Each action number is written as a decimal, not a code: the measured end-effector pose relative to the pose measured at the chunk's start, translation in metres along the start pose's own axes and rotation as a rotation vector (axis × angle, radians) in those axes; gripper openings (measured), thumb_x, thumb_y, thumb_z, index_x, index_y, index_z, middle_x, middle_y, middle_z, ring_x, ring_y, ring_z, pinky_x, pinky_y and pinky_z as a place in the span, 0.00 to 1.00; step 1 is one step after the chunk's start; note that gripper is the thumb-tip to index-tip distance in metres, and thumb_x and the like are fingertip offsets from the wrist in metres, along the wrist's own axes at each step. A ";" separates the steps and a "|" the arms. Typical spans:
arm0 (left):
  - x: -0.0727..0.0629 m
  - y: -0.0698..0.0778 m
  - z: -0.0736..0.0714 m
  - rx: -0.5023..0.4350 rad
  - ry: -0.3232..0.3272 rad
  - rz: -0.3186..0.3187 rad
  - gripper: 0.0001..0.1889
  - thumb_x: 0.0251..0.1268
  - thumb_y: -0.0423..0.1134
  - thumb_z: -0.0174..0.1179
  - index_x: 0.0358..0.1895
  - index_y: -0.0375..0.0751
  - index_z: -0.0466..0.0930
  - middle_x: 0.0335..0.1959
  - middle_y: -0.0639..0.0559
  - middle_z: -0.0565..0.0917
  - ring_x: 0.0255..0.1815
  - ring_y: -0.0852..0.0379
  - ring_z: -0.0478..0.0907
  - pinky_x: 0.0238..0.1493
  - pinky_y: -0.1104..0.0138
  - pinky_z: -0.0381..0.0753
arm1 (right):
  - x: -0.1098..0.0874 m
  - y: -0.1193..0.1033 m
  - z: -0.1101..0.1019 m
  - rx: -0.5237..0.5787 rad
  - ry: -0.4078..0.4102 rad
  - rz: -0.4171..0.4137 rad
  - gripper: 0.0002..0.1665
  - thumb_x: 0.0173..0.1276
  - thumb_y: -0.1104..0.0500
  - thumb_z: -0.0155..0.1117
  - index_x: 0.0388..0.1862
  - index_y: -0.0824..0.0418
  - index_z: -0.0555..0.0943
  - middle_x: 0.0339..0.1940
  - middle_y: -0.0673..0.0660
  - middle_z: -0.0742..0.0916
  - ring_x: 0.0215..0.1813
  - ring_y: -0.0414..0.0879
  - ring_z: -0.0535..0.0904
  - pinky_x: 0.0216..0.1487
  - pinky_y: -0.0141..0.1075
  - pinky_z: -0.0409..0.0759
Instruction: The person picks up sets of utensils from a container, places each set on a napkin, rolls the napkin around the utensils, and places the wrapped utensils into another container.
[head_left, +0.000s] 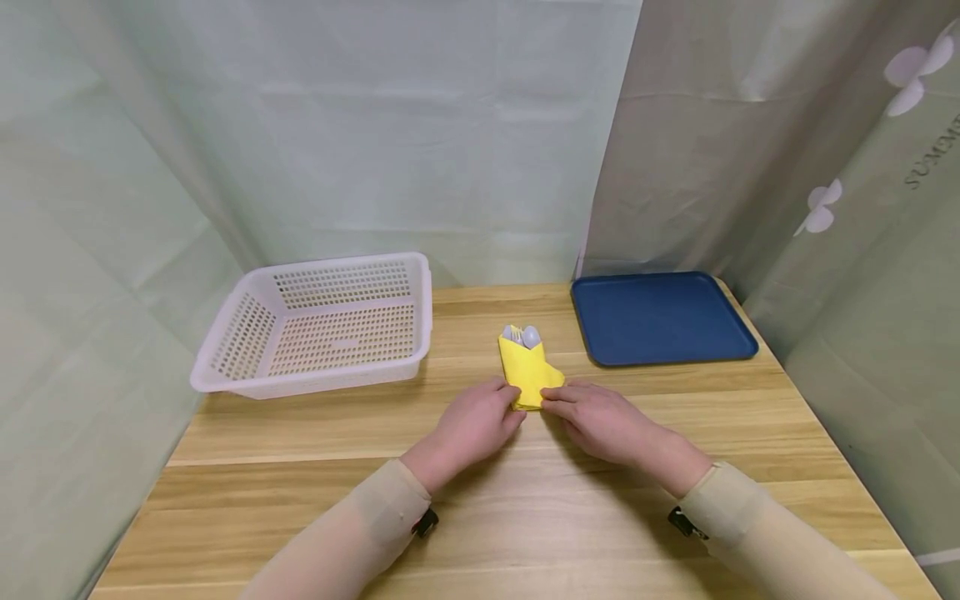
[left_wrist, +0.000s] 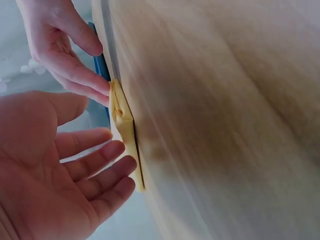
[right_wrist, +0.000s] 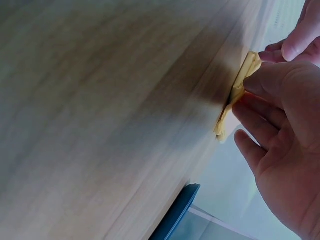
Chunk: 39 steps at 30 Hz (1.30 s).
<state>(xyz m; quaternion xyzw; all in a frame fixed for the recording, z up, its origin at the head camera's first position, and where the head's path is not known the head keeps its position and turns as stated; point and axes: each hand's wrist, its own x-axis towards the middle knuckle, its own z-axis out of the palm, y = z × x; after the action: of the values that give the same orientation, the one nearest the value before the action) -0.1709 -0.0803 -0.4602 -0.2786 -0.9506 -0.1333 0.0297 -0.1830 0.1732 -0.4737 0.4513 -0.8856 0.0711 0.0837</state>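
Observation:
A yellow napkin [head_left: 525, 375], folded into a narrow pocket, lies on the table between my hands. From its far end stick a white spoon [head_left: 531, 337], a white fork [head_left: 517, 335] and a third pale cutlery head [head_left: 507, 332]. My left hand [head_left: 480, 417] touches the pocket's near left corner, its fingers loosely bent along the napkin's side in the left wrist view. With extended fingertips my right hand [head_left: 603, 421] presses the near right part, where a flap [head_left: 553, 377] juts out to the right; its thumb stands apart from the napkin.
At the back left stands a white perforated plastic basket [head_left: 311, 383], with nothing in it. A dark blue tray [head_left: 663, 321] lies at the back right. Pale curtains [head_left: 390, 150] surround the wooden table [head_left: 300, 500] at the back and sides.

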 end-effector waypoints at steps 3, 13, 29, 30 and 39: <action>0.002 -0.002 0.002 -0.022 0.011 -0.051 0.18 0.80 0.46 0.69 0.60 0.35 0.88 0.48 0.46 0.88 0.44 0.51 0.85 0.48 0.57 0.88 | 0.000 0.000 0.001 -0.001 0.010 -0.004 0.22 0.73 0.67 0.74 0.65 0.64 0.89 0.67 0.60 0.89 0.67 0.58 0.86 0.68 0.52 0.84; 0.004 -0.003 0.001 -0.045 0.013 -0.104 0.20 0.81 0.45 0.68 0.63 0.33 0.87 0.49 0.43 0.88 0.49 0.46 0.87 0.52 0.53 0.88 | 0.001 0.000 0.000 -0.002 -0.005 -0.003 0.22 0.74 0.68 0.73 0.65 0.63 0.89 0.67 0.60 0.89 0.67 0.57 0.86 0.68 0.52 0.84; 0.018 -0.006 -0.003 -0.097 -0.032 -0.258 0.22 0.85 0.46 0.62 0.66 0.30 0.83 0.49 0.39 0.88 0.47 0.46 0.86 0.52 0.51 0.88 | 0.000 -0.001 -0.001 0.012 0.013 -0.008 0.20 0.75 0.68 0.71 0.65 0.64 0.89 0.67 0.60 0.89 0.67 0.58 0.86 0.68 0.52 0.84; 0.018 -0.006 -0.002 -0.093 -0.030 -0.261 0.22 0.85 0.46 0.63 0.65 0.30 0.84 0.49 0.40 0.88 0.47 0.46 0.86 0.51 0.51 0.88 | 0.000 0.000 -0.001 0.012 0.013 -0.008 0.20 0.75 0.68 0.71 0.65 0.64 0.89 0.67 0.60 0.89 0.67 0.58 0.86 0.68 0.52 0.84; 0.025 -0.009 0.001 -0.075 -0.034 -0.324 0.22 0.85 0.50 0.62 0.63 0.32 0.85 0.45 0.42 0.87 0.44 0.45 0.85 0.49 0.51 0.88 | 0.000 0.001 0.002 0.013 0.019 -0.012 0.21 0.74 0.68 0.72 0.65 0.64 0.89 0.67 0.60 0.89 0.67 0.57 0.86 0.68 0.53 0.84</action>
<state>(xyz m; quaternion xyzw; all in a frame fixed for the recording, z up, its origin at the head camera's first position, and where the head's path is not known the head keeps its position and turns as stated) -0.1965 -0.0743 -0.4602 -0.1247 -0.9778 -0.1671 -0.0189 -0.1839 0.1735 -0.4754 0.4563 -0.8816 0.0806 0.0896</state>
